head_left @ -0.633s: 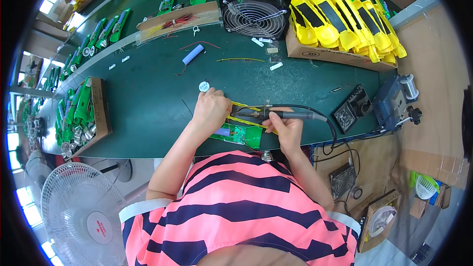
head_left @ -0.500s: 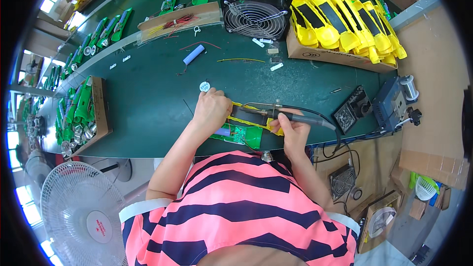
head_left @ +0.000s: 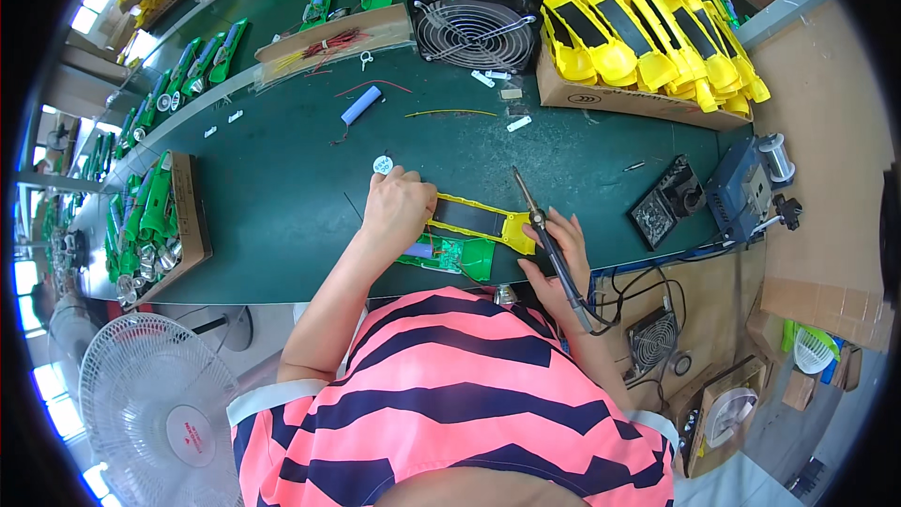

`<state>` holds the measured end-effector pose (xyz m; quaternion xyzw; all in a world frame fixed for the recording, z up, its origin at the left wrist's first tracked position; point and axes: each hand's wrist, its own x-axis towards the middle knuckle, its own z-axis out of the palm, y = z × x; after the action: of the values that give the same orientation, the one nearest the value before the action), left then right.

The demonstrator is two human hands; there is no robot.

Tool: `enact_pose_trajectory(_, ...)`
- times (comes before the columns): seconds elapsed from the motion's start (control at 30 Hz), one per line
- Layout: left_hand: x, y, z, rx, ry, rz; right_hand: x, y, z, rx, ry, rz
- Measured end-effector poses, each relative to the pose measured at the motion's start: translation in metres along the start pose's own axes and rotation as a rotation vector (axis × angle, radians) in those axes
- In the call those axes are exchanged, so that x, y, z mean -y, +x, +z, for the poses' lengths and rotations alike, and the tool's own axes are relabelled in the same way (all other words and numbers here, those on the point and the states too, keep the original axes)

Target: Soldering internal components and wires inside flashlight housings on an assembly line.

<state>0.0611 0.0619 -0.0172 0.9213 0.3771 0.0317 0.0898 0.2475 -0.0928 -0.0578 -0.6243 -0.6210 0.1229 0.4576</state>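
Observation:
My left hand is closed on the left end of a yellow plastic housing with a dark panel along it; its fingertips are partly hidden. A round white sticker lies at those fingertips. My right hand holds a soldering iron by its dark handle. The iron's tip points up and away from me, apart from the housing, and its cable hangs by my right wrist. Just nearer to me, a green housing lies with a green circuit board and a purple-blue battery cell in it.
A loose battery cell and red and yellow wires lie farther back. Behind them stands a black fan, beside a box of yellow housings. At right are an iron stand and a blue soldering station. A box of green housings is at left.
The soldering iron has swung from lying across the yellow housing to pointing up and away, its tip off the housing. My right hand has turned with it. My left hand keeps its hold.

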Motion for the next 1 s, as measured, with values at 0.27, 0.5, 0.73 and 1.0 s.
enact_pose_trajectory(0.27,0.001,-0.001,-0.001,-0.012,-0.005,-0.003,0.003,0.001,-0.003,0.056,0.115,0.141)
enact_pose_trajectory(0.5,0.006,0.003,-0.006,0.075,-0.125,-0.044,0.005,0.006,-0.006,0.052,0.102,0.151)
enact_pose_trajectory(0.73,0.018,0.004,-0.019,-0.138,-0.785,-0.152,0.001,0.005,-0.003,0.037,0.104,0.127)
enact_pose_trajectory(1.0,-0.031,-0.04,-0.014,-0.178,-0.128,0.275,0.0,0.003,-0.004,0.09,0.113,0.181)
